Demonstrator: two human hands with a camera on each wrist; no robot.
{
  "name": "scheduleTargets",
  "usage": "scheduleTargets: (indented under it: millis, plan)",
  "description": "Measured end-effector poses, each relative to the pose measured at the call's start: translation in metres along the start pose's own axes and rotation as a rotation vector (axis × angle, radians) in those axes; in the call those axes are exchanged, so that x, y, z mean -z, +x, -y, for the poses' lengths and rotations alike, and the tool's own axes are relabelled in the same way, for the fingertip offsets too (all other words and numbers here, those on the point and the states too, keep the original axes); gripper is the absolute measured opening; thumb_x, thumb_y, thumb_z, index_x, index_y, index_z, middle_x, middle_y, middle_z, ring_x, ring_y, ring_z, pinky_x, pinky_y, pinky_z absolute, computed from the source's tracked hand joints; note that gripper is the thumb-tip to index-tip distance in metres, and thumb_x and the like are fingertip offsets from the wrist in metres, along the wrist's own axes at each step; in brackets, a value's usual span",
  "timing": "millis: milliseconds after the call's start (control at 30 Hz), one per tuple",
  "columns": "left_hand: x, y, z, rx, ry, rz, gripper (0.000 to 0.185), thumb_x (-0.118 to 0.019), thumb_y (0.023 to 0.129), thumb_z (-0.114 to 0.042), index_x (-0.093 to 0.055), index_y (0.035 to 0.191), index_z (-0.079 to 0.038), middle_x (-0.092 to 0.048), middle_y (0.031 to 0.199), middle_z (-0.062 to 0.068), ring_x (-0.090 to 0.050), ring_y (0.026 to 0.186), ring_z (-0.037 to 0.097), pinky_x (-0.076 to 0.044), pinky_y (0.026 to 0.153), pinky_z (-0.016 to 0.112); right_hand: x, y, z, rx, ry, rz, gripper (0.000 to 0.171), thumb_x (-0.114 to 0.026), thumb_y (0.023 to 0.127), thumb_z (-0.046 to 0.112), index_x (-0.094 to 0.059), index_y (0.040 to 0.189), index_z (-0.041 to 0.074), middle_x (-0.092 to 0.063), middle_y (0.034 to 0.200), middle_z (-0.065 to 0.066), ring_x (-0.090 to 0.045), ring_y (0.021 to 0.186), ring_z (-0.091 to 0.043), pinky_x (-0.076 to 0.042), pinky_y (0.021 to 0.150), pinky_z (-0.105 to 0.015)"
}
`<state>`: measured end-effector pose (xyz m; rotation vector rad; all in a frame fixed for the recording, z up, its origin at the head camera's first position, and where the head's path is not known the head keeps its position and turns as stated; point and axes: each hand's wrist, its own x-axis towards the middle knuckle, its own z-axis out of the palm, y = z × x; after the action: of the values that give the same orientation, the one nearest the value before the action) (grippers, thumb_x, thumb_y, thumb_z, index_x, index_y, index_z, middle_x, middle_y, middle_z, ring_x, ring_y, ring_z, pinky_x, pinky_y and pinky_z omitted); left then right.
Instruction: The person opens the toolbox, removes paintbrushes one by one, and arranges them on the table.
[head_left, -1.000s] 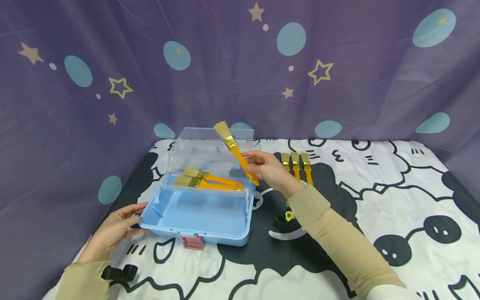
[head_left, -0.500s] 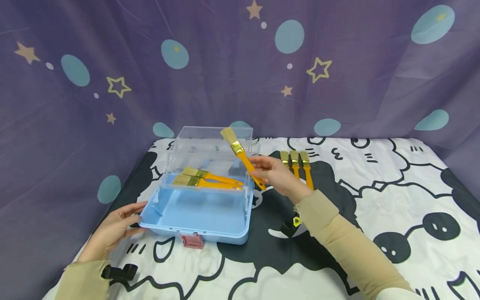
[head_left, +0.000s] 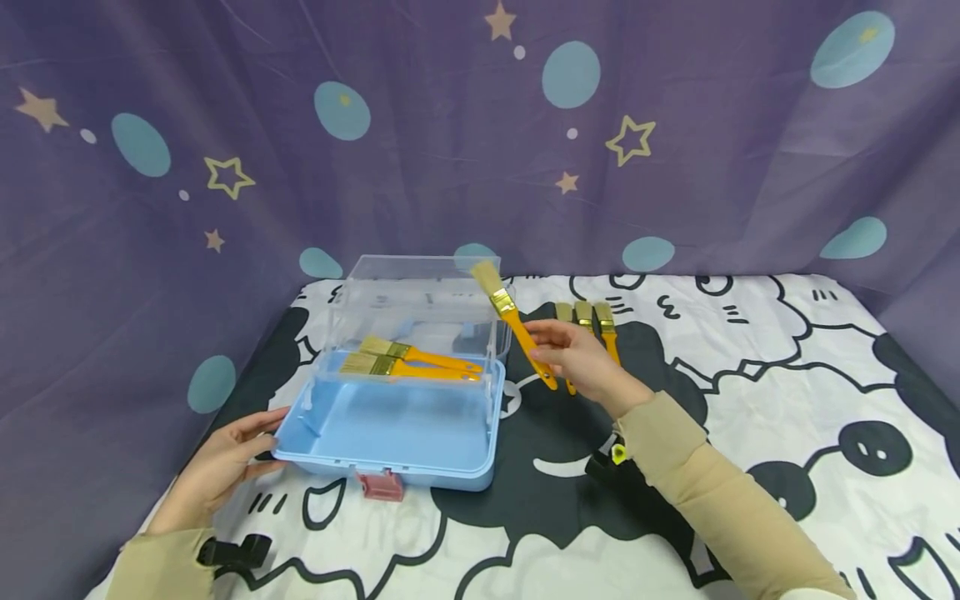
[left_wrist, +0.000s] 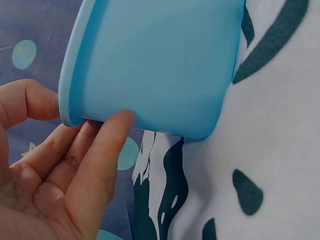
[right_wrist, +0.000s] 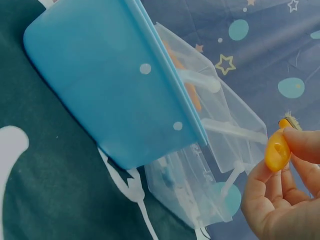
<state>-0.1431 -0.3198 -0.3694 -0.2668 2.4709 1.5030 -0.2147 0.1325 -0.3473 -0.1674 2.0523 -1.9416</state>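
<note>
A light blue box (head_left: 390,433) stands with its clear lid (head_left: 420,292) up and two yellow-handled brushes (head_left: 408,360) on its clear upper tray. My right hand (head_left: 577,358) pinches a third yellow-handled brush (head_left: 517,327) in the air just right of the box, bristles up and tilted left; the handle's end (right_wrist: 277,150) shows between thumb and fingers. Straight fingers of my left hand (head_left: 225,462) touch the box's left front corner (left_wrist: 100,115) from outside.
Three more brushes (head_left: 585,321) lie side by side on the cartoon-print tablecloth (head_left: 787,375), behind my right hand. A pink latch (head_left: 382,483) hangs at the box's front. A purple star-patterned curtain (head_left: 450,125) closes the back and left.
My right hand has moved the held brush rightward and down, away from over the box. The left hand has stayed at the box's corner.
</note>
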Motion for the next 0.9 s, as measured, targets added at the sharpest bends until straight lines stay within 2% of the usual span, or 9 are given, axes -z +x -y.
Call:
scheduleTargets:
  millis: [100, 133, 433, 900]
  plan:
    - [0.0, -0.001, 0.0, -0.002, -0.002, -0.008, 0.059, -0.047, 0.091, -0.003, -0.027, 0.145, 0.009, -0.048, 0.136, 0.018, -0.056, 0.086, -0.008, -0.057, 0.074, 0.03, 0.002, -0.002, -0.002, 0.009, 0.012, 0.004, 0.048, -0.054, 0.092, 0.0, -0.045, 0.139, 0.003, -0.053, 0.11, -0.003, -0.053, 0.099, -0.018, -0.046, 0.081, -0.028]
    - [0.0, -0.002, -0.001, -0.012, 0.008, -0.001, 0.059, -0.047, 0.091, -0.003, -0.026, 0.145, 0.009, -0.045, 0.138, 0.021, -0.055, 0.087, -0.009, -0.057, 0.075, 0.03, 0.003, -0.002, -0.004, 0.015, 0.015, 0.007, 0.048, -0.054, 0.092, 0.0, -0.044, 0.139, 0.002, -0.053, 0.11, -0.003, -0.053, 0.098, -0.017, -0.046, 0.08, -0.027]
    - [-0.001, -0.002, -0.001, -0.009, -0.003, -0.001, 0.059, -0.047, 0.091, -0.003, -0.026, 0.145, 0.009, -0.046, 0.138, 0.019, -0.056, 0.087, -0.008, -0.057, 0.075, 0.03, 0.01, -0.009, -0.007, 0.029, 0.059, 0.015, 0.05, -0.052, 0.092, -0.002, -0.04, 0.14, -0.002, -0.05, 0.106, -0.001, -0.05, 0.094, -0.015, -0.047, 0.077, -0.023]
    - [-0.001, -0.003, -0.001, -0.037, -0.006, 0.007, 0.058, -0.045, 0.092, -0.002, -0.024, 0.145, 0.01, -0.041, 0.139, 0.025, -0.058, 0.087, -0.005, -0.056, 0.074, 0.029, 0.034, -0.018, -0.004, 0.045, 0.038, -0.036, 0.051, -0.051, 0.093, 0.0, -0.036, 0.142, -0.004, -0.049, 0.102, 0.003, -0.05, 0.096, -0.011, -0.047, 0.084, -0.024]
